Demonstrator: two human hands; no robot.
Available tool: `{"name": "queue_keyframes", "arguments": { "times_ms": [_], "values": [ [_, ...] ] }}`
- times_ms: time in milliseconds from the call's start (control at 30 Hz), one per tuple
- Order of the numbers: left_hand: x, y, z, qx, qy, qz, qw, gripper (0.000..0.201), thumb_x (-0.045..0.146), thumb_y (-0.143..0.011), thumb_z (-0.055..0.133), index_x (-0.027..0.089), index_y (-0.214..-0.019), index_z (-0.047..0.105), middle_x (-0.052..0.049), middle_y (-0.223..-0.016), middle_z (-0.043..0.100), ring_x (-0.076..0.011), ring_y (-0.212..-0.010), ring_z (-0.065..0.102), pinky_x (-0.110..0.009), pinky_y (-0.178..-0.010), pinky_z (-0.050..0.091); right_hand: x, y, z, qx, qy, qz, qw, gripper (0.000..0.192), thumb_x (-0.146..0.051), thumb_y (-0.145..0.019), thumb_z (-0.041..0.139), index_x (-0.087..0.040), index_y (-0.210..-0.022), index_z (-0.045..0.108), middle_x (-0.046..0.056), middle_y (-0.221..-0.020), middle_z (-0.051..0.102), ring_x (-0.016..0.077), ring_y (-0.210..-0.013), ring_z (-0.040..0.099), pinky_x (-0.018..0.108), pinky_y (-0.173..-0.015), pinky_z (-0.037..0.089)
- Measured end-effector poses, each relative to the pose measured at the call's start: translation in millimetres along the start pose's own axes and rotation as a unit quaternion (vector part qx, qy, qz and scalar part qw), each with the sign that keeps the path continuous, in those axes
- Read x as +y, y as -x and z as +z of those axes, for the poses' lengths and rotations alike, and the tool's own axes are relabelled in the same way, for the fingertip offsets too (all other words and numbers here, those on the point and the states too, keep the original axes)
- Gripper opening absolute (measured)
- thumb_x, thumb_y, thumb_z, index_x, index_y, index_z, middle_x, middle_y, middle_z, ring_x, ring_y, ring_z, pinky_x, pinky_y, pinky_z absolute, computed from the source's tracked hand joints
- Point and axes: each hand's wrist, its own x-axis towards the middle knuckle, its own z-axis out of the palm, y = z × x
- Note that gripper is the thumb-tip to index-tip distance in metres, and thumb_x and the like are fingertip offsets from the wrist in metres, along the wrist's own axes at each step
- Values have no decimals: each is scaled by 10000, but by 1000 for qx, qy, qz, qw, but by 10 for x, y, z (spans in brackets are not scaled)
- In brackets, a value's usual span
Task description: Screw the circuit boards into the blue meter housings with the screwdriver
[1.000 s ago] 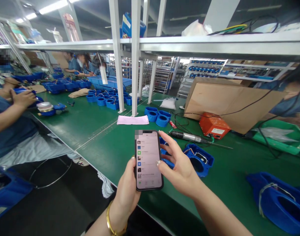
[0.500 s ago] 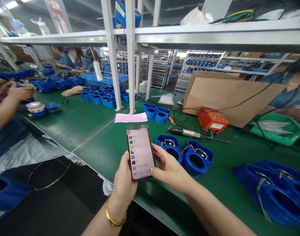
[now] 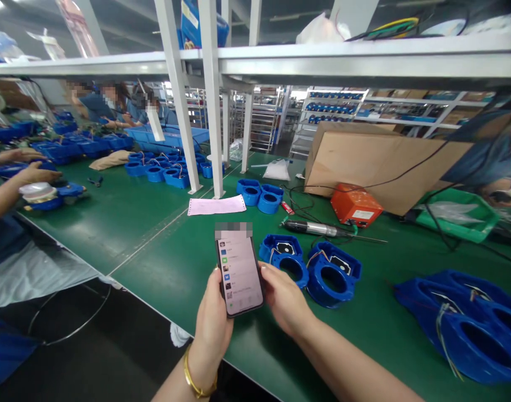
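Over the near edge of the green bench (image 3: 163, 262), a phone (image 3: 239, 274) is gripped upright in the left hand (image 3: 212, 324), and it is now held lower and tilted slightly left compared with a second ago. Its lit, pale screen, filled with a list of small icons, is steadied at the right edge by the right hand (image 3: 285, 301), whose fingers have come down from hovering spread above it. Just beyond, two blue housings (image 3: 309, 268) lie untouched on the bench, so handling is seen to remain with the phone alone.

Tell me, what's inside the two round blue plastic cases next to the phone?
Each round blue plastic case shows a dark round hole, thin wires and a small black-and-white part near its rim. The bottoms of the holes are too dark to see.
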Motion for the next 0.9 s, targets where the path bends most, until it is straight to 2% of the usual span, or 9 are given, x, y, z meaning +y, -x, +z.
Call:
{"name": "queue_keyframes", "arguments": {
  "times_ms": [67,133,200,300,433,533,667,800,900],
  "values": [
    [-28,-69,-36,-5,-88,51,995,399,473,-873,428,158,-1050,597,-86,-993,648,-255,-955,599,-345,-825,492,61,-27,23,9,-37,1,999,385,-511,-723,633,-186,-929,643,79,-950,690,259,-867,649,329,-611,525],
    [9,-192,-58,-20,-193,108,975,348,445,-878,440,157,-926,629,-97,-932,639,-256,-906,586,-341,-825,471,101,-54,36,24,-72,-3,997,430,-517,-702,661,-188,-973,612,81,-996,682,265,-884,652,340,-623,531],
    [108,-416,-56,-41,-295,171,939,347,402,-916,397,156,-912,642,-104,-935,621,-247,-914,568,-350,-872,442,124,-90,22,45,-103,-11,994,452,-506,-694,678,-192,-1004,579,80,-1007,678,268,-902,653,344,-629,533],
    [313,-961,-22,-55,-433,244,866,327,333,-953,395,156,-1132,603,-116,-1162,553,-249,-1152,474,-432,-1064,304,142,-158,-32,74,-135,-25,988,469,-488,-662,713,-197,-992,550,75,-974,681,271,-904,657,343,-627,532],
    [484,-1751,-22,-44,-591,233,771,359,297,-900,582,172,-1233,535,-115,-1414,374,-312,-1361,238,-588,-1131,124,142,-220,-85,94,-152,-33,983,518,-477,-609,761,-194,-985,545,64,-925,686,270,-878,666,336,-617,536],
    [474,-2037,-114,-39,-676,205,707,392,285,-897,597,171,-1263,512,-120,-1425,361,-329,-1361,241,-627,-1123,113,120,-249,-118,104,-159,-35,981,521,-450,-596,771,-188,-987,549,63,-899,687,270,-863,667,331,-606,536],
    [400,-1893,-339,-49,-744,207,634,387,297,-937,529,174,-1300,479,-121,-1414,383,-318,-1340,298,-626,-1112,180,85,-307,-186,121,-168,-35,978,471,-395,-584,763,-184,-955,563,56,-856,688,257,-818,668,307,-581,524],
    [316,-1355,-646,-58,-775,240,582,406,237,-951,431,121,-1341,439,-148,-1398,406,-309,-1324,322,-571,-1100,252,67,-324,-203,113,-172,-26,978,442,-355,-567,765,-173,-930,592,59,-834,689,235,-769,663,266,-540,496],
    [222,-867,-876,-66,-774,268,570,458,241,-930,339,71,-1337,460,-172,-1364,442,-340,-1285,347,-563,-1092,248,52,-269,-158,94,-172,-24,980,430,-355,-571,769,-168,-921,606,62,-833,688,230,-764,659,258,-535,488]
  ]
}}
